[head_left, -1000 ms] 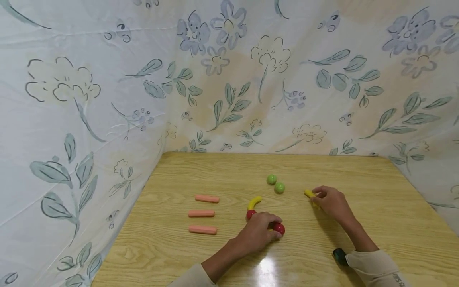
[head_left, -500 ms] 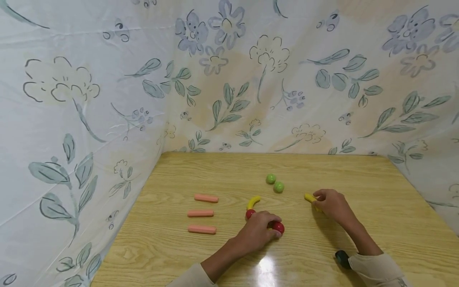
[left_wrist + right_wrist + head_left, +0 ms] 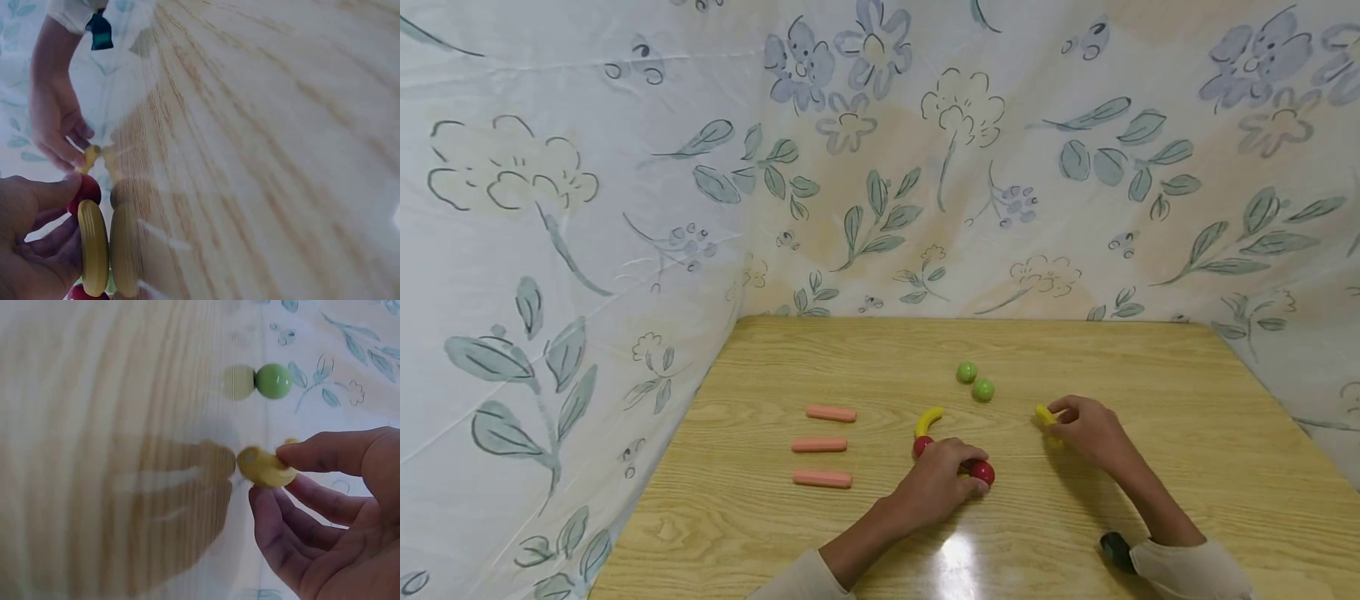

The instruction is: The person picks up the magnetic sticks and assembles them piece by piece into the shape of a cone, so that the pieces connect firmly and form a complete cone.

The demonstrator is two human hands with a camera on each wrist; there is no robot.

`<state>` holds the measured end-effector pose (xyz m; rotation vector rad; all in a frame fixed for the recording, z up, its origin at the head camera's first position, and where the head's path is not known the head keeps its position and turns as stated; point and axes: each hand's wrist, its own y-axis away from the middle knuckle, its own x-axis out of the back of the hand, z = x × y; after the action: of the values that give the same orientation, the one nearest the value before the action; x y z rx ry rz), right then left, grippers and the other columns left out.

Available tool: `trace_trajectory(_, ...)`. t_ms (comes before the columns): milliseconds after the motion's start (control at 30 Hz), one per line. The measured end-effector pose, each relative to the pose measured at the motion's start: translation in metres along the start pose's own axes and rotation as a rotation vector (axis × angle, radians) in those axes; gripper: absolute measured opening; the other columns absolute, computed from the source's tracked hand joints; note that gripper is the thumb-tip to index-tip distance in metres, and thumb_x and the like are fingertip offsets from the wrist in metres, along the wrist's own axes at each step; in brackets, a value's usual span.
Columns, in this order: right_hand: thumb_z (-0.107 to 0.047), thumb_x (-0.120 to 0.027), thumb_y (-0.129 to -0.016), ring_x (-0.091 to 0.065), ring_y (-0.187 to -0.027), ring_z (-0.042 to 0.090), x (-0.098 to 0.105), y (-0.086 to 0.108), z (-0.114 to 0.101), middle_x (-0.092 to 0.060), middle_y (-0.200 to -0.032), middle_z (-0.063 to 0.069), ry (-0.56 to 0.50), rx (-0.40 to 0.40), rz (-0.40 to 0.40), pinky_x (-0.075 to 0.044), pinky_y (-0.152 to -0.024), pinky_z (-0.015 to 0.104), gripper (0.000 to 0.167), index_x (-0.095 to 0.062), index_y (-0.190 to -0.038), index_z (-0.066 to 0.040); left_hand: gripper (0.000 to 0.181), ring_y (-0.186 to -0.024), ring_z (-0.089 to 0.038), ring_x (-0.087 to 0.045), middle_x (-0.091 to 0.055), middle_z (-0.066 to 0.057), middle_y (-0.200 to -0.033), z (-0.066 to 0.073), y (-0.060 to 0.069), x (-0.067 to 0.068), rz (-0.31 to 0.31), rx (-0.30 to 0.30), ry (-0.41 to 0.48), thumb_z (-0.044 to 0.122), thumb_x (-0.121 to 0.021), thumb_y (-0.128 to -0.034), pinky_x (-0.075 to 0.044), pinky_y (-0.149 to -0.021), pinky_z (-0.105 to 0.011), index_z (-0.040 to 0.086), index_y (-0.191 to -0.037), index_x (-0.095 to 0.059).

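Observation:
My left hand (image 3: 936, 483) pinches a glossy red ball (image 3: 982, 473) between thumb and finger, low over the table. Beneath that hand lies a yellow toy banana (image 3: 94, 250), mostly hidden in the head view. A second red ball (image 3: 923, 447) shows at the knuckles, touching the end of another curved yellow toy banana (image 3: 928, 421). Further right, my right hand (image 3: 1093, 432) pinches a yellow toy banana (image 3: 267, 469) between thumb and fingers, close to the tabletop; its near part is covered by the fingers in the head view.
Two green balls (image 3: 982, 389) sit near each other toward the back of the wooden table (image 3: 760, 358). At the left, three orange-pink sticks (image 3: 820, 445) lie in a column. A floral cloth (image 3: 865, 167) hangs behind and at the sides.
My right hand has shifted slightly left with the yellow toy banana, whose angle has turned a little. My left hand stays on the red ball. The other pieces have not moved.

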<state>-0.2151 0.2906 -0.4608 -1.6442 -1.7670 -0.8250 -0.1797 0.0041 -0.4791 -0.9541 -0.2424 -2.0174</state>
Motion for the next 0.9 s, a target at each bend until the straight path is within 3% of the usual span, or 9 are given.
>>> trace_trajectory(167,-0.016,-0.075,-0.098,-0.073,-0.082,0.024,-0.009,0.009,-0.005,-0.073,-0.106,0.023,-0.128,-0.026,-0.034,-0.059,-0.066,0.035,0.048,-0.061,-0.136,0.01,0.035,-0.108,-0.004,-0.066,-0.076,-0.004,-0.119,0.0,0.0,0.0,-0.002,0.007,0.008,0.016,-0.08,-0.0963,-0.052,-0.087,-0.016,0.003,-0.128,-0.075)
trace_trajectory(400,-0.014,-0.076,-0.098,-0.075,-0.083,0.026,-0.022,0.018,-0.013,-0.072,-0.106,0.021,-0.32,-0.033,-0.094,-0.064,-0.071,0.036,0.054,-0.055,-0.14,0.012,0.035,-0.109,-0.003,-0.066,-0.075,-0.003,-0.12,0.001,0.0,0.0,-0.007,0.022,0.004,0.017,-0.08,-0.0969,-0.052,-0.09,-0.017,0.004,-0.129,-0.075)
trace_trajectory(700,-0.009,-0.074,-0.099,-0.077,-0.086,0.031,-0.031,0.024,-0.026,-0.071,-0.107,0.022,-0.485,-0.043,-0.179,-0.065,-0.074,0.039,0.053,-0.052,-0.14,0.016,0.034,-0.111,-0.004,-0.066,-0.075,-0.004,-0.121,0.002,-0.003,-0.001,-0.006,0.036,0.001,0.016,-0.079,-0.0968,-0.053,-0.091,-0.017,0.004,-0.129,-0.075)
trace_trajectory(900,-0.006,-0.073,-0.1,-0.077,-0.087,0.033,-0.034,0.025,-0.03,-0.072,-0.106,0.021,-0.521,-0.044,-0.204,-0.065,-0.074,0.041,0.05,-0.051,-0.139,0.017,0.034,-0.11,-0.004,-0.067,-0.075,-0.004,-0.121,0.003,-0.005,-0.002,-0.002,0.038,-0.002,0.015,-0.08,-0.0961,-0.053,-0.09,-0.017,0.004,-0.128,-0.075)
